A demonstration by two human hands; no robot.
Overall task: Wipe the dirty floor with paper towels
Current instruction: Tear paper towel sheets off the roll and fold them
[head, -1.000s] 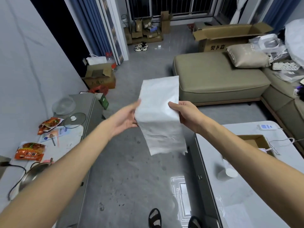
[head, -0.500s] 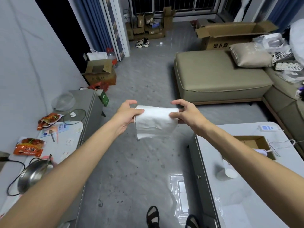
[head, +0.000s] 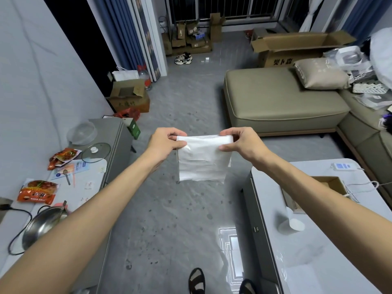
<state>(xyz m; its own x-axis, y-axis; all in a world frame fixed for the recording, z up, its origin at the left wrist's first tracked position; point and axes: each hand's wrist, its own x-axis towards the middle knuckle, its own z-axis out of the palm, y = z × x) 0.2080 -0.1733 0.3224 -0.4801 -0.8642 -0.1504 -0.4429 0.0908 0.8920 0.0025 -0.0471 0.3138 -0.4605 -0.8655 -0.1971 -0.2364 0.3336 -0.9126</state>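
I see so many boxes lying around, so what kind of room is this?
Probably a home living room: a sofa with a pillow, long curtains and a low table.

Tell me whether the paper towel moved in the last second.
Yes: the paper towel, folded, dropped; its top edge sits level with the base of the sofa, not its seat.

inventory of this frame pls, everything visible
paper towel: 1, white, folded, hanging between both grips
floor: 1, grey, dark specks, centre
sofa: 1, olive, upper right
cushion: 1, beige, on sofa
table: 1, white, lower right
cup: 1, translucent, on table
counter: 1, grey, left
glass lid: 1, clear, on counter
pot: 1, steel, on counter
snack packets: 2, orange-red, on counter
sneakers: 1 pair, black-white, far floor
left grip: 1, pinching towel's top left corner
right grip: 1, pinching towel's top right corner
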